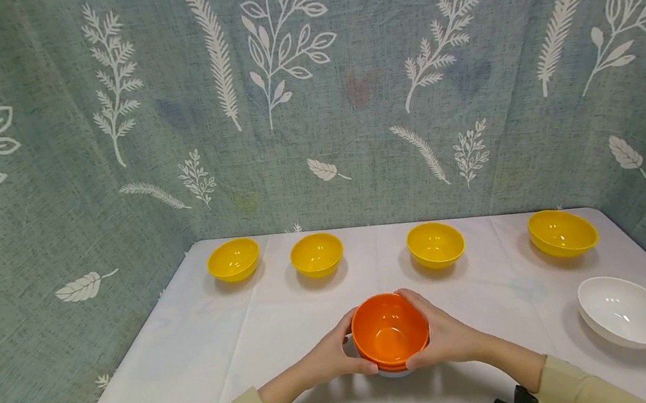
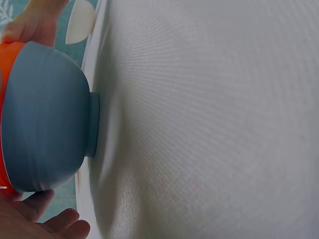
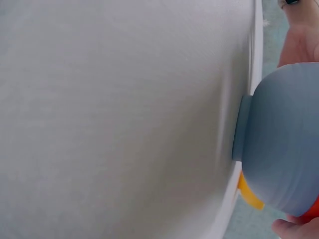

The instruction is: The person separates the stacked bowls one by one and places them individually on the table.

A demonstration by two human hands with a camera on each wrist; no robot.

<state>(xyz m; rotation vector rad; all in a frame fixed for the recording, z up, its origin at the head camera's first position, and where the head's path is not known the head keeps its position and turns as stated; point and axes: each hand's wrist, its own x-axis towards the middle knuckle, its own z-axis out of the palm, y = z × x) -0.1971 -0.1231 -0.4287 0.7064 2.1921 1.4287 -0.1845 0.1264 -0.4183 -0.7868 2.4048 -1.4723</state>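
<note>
At the front middle of the table, an orange bowl [image 1: 389, 330] is nested in a blue-grey bowl [image 2: 47, 117]. A second orange edge seems to show just under its front rim. My left hand [image 1: 334, 357] grips the orange bowl on its left side, thumb at the front. On the opposite side, my right hand [image 1: 450, 335] holds it likewise, thumb at the front rim. Both wrist views show the blue-grey bowl upright, its foot at or very near the cloth; whether it touches, I cannot tell. The far fingers are partly hidden behind the bowls.
Along the back of the white-clothed table [image 1: 196, 357] stand several yellow bowls, among them one at far left [image 1: 234, 261] and one at far right [image 1: 562, 233]. A white bowl [image 1: 626, 312] sits at the right. A patterned green curtain [image 1: 354, 156] rises behind the table.
</note>
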